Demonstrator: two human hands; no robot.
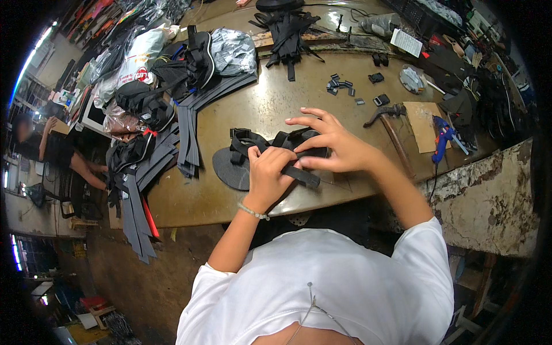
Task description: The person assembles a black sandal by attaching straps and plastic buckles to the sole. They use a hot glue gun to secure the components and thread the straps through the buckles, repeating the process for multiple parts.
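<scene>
A black strap sandal (229, 168) lies on the table in front of me, its rounded toe pointing left. My left hand (268, 173) is closed over the middle of the sandal, fingers curled on its straps. Thumb and forefinger of my right hand (329, 145) come together at the heel-side straps, while its other fingers are spread. A loose black strap end (305, 176) sticks out toward me between the hands. The fingers hide much of the sandal's middle and the exact pinch point.
A hammer (397, 141), a blue glue gun (443, 137) and cardboard (418, 115) lie to the right. Beyond are buckles (380, 100), small dark pieces (340, 86) and bundled black straps (287, 37). Leftward, sandals (150, 109) and grey strips (187, 141) are piled. A person (54, 146) sits far left.
</scene>
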